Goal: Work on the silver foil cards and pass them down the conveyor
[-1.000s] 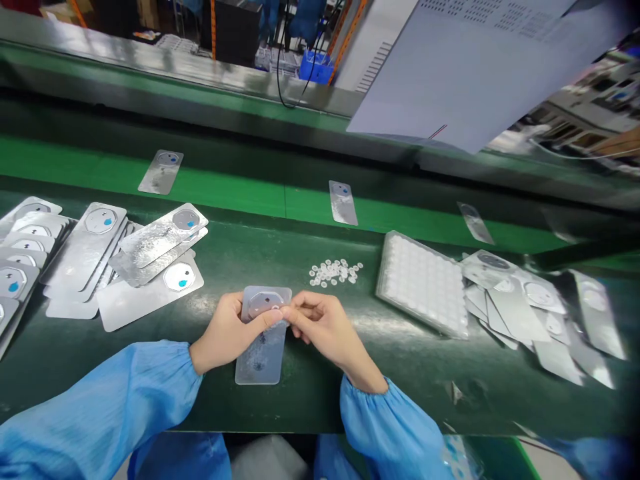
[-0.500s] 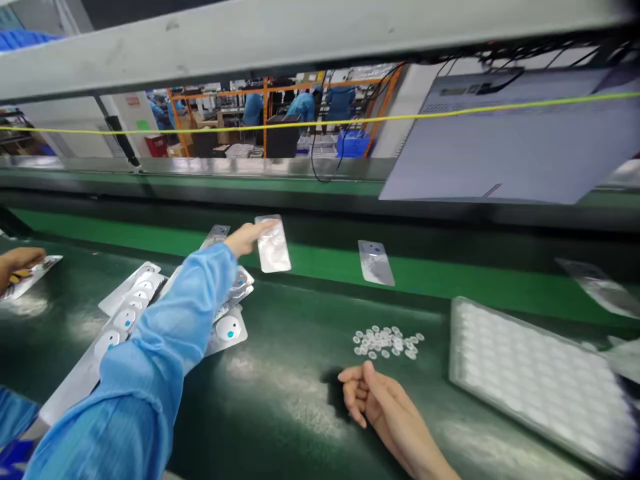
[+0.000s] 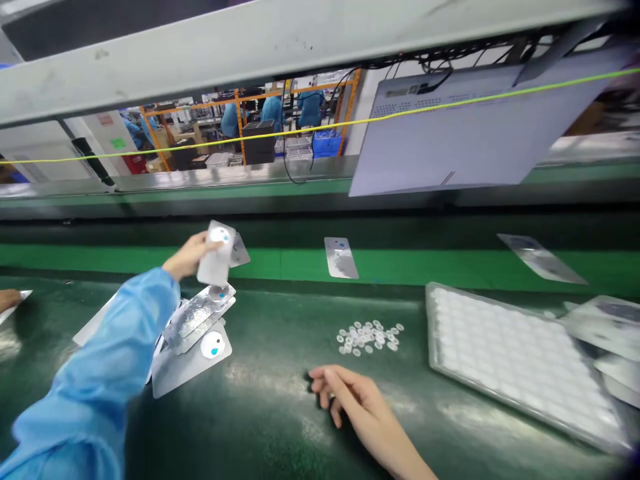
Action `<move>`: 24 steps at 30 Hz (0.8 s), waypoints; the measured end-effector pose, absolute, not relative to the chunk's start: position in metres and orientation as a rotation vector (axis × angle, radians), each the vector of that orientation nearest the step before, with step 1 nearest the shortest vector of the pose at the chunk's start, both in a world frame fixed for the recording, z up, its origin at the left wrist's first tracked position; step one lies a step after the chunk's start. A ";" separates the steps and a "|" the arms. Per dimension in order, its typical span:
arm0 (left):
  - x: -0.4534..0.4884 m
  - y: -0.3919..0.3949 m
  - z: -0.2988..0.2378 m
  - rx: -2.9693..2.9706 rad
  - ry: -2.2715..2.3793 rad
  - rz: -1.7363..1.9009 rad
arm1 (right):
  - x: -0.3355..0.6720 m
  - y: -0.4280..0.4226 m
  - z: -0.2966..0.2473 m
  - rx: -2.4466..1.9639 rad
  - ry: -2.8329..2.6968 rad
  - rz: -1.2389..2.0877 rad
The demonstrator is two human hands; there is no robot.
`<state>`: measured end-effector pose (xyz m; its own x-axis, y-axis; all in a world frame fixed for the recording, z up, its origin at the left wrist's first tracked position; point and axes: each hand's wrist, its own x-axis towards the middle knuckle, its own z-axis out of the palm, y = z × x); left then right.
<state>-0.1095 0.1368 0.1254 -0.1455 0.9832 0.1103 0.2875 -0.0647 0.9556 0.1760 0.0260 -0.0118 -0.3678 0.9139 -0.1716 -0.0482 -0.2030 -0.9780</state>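
My left hand (image 3: 193, 255), in a blue sleeve, grips a thin silvery rectangular plate (image 3: 215, 268) near its upper end. A white disc with a blue spot shows on that plate. Behind it, a similar plate (image 3: 239, 250) lies on the green strip. Below my left hand is an overlapping pile of such plates (image 3: 193, 357), partly covered by my sleeve. My right hand (image 3: 350, 400) hovers low over the dark green bench, fingers loosely curled and apart, with nothing visible in them. Just beyond it lies a scatter of small clear rings (image 3: 370, 337).
A clear tray (image 3: 520, 353) of white round pieces lies at the right, beside more plates (image 3: 610, 327). Single plates lie on the green strip, at the middle (image 3: 341, 258) and right (image 3: 543, 258). Another person's hand (image 3: 9, 299) is at the left edge. A beam (image 3: 250, 47) crosses above.
The view has shifted. My left hand has drawn the plate back from the green strip to above the pile and turned its disc side into view. My right hand stays near the rings.
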 end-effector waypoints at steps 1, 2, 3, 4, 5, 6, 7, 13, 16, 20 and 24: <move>-0.102 0.125 0.115 1.393 1.466 1.169 | 0.170 0.022 -0.008 -1.089 -1.330 1.622; -0.091 0.110 0.101 1.367 1.420 1.087 | 0.164 0.016 -0.003 -1.080 -1.347 1.606; -0.079 0.093 0.085 1.340 1.366 1.021 | 0.159 0.010 0.001 -1.061 -1.366 1.619; -0.066 0.074 0.069 1.268 1.279 1.016 | 0.154 0.004 0.005 -1.042 -1.390 1.646; -0.053 0.055 0.054 1.177 1.210 0.986 | 0.150 -0.002 0.007 -1.034 -1.424 1.666; -0.041 0.038 0.042 1.063 1.141 0.963 | 0.148 -0.008 0.008 -1.044 -1.470 1.662; -0.030 0.023 0.031 0.939 1.071 0.946 | 0.148 -0.013 0.008 -1.073 -1.525 1.626; -0.009 0.003 0.013 0.540 0.951 0.921 | 0.166 -0.030 0.006 -1.252 -1.835 1.288; -0.010 0.005 0.013 0.572 0.967 0.898 | 0.172 -0.034 0.015 -1.300 -1.797 1.107; -0.011 0.000 0.014 0.692 0.967 0.856 | 0.170 -0.039 0.029 -1.276 -1.760 0.645; -0.009 -0.003 0.015 0.820 0.956 0.898 | 0.162 -0.038 0.029 -1.163 -1.943 0.364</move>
